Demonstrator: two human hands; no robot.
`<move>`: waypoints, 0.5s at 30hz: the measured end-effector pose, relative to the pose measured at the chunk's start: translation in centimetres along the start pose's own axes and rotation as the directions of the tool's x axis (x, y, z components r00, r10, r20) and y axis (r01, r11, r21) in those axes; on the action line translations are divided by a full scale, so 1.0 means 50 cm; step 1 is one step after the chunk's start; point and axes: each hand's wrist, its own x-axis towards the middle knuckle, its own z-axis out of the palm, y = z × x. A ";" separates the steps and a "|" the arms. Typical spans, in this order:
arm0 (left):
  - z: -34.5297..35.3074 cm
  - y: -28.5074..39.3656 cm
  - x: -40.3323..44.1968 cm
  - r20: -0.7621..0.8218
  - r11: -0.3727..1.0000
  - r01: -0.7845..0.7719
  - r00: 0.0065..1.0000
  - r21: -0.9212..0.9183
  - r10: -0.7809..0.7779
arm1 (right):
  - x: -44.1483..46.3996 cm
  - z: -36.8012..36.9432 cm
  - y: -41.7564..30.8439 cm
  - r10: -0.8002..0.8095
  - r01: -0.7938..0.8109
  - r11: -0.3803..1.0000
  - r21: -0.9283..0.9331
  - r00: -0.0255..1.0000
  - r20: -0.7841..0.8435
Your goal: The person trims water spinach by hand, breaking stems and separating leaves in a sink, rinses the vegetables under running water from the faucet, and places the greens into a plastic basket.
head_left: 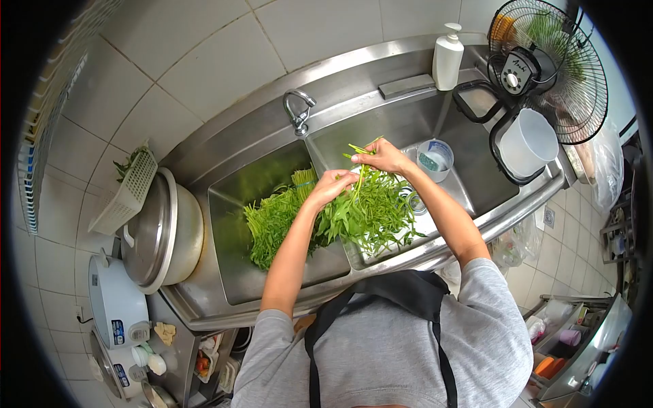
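Observation:
Over the divider of the steel double sink, my right hand [383, 156] pinches a few thin green stems of what looks like water spinach [371, 211]. My left hand [333, 188] is closed around the same bunch, a little lower and to the left. Its long narrow leaves hang down below both hands, over the right basin. More bundled greens [275, 221] lie in the left basin [235, 272], one bundle tied with a blue band near its stem ends. A round clear container [434, 160] with something bluish-green inside stands in the right basin, beside my right forearm.
A faucet [298, 112] rises behind the divider. On the left stand a large lidded pot [183, 224] and a plastic basket [126, 194]. A white pump bottle [447, 58], a fan [524, 71] and a translucent tub [528, 146] are at the right end.

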 end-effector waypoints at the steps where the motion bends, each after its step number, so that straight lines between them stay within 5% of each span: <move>1: 0.002 0.006 -0.002 -0.016 1.000 -0.019 1.000 -0.001 0.019 | 0.004 0.006 0.003 -0.029 0.029 1.000 0.004 1.000 -0.009; 7: 0.003 0.029 0.000 -0.056 0.995 0.089 0.995 0.048 -0.086 | 0.005 0.027 -0.001 -0.080 0.077 0.996 -0.044 0.995 -0.066; 11: 0.014 -0.014 0.030 -0.303 0.977 -0.012 0.951 -0.211 -0.054 | 0.020 0.040 0.014 -0.102 0.093 0.993 -0.070 0.985 -0.137; 15: 0.016 -0.010 0.027 -0.471 0.906 0.027 0.847 -0.423 -0.245 | 0.027 0.063 0.012 -0.112 0.121 0.993 0.000 0.922 -0.372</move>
